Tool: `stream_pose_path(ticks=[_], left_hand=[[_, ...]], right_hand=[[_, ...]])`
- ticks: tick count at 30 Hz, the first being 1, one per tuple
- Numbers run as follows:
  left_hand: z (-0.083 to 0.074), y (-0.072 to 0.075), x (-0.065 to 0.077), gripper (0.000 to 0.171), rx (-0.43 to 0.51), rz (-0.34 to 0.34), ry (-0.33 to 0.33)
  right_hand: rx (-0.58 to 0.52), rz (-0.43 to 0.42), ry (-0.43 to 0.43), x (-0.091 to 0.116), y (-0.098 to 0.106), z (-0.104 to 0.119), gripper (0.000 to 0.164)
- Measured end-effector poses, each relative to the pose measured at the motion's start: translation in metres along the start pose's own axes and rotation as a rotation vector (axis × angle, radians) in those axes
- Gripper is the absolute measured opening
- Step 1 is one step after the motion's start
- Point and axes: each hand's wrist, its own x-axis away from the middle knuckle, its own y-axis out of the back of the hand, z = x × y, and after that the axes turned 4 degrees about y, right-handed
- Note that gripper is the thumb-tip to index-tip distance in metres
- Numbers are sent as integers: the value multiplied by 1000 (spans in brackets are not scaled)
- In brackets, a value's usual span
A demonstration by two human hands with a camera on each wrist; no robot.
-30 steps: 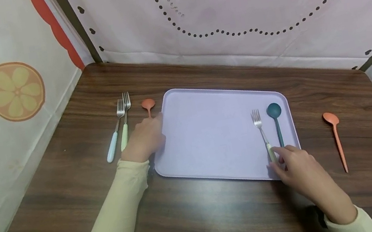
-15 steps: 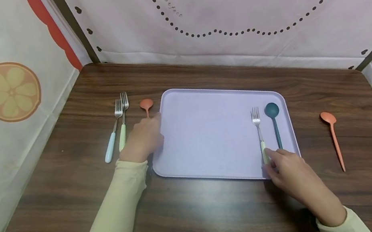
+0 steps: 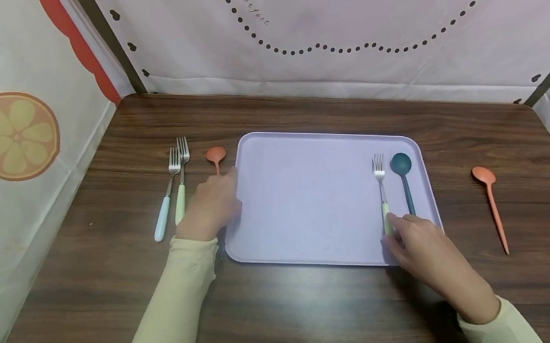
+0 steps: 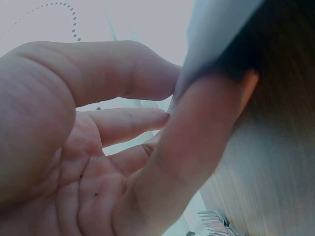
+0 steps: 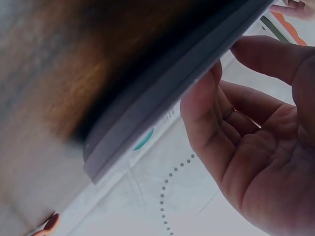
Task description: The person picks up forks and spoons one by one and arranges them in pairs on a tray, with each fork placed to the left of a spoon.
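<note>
In the head view my left hand grips the left side of a lilac tray; the left wrist view has the tray's edge between thumb and finger. My right hand reaches over the tray's front right corner and pinches the handle of a fork with a light green grip. The handle's end is hidden behind the fingers. This fork lies nearly straight, tines away from me. Right beside it on the tray is a dark teal spoon, its handle end covered by the hand.
Left of the tray lie a blue-handled fork and a green-handled fork, side by side. An orange spoon is partly hidden by the left hand. Another orange spoon lies right of the tray. Printed cloth borders the wooden table.
The fork under my right hand has turned from slanted to nearly straight, its handle swinging left, and has shifted slightly away from me. My left hand keeps its place on the tray.
</note>
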Motion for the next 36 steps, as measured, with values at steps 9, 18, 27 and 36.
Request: stream_pose_path(ticks=[9,18,27,36], left_hand=[[0,1,1,41,11,0,4],[-2,2,1,40,13,4,0],[-2,6,1,42,11,17,0],[-3,8,0,44,5,21,-7]], right_hand=[[4,16,-24,-1,3,-1,10],[7,50,-73,3,9,-1,19],[-6,-4,-92,7,19,-7,41],[-6,-8,-151,13,27,-16,41]])
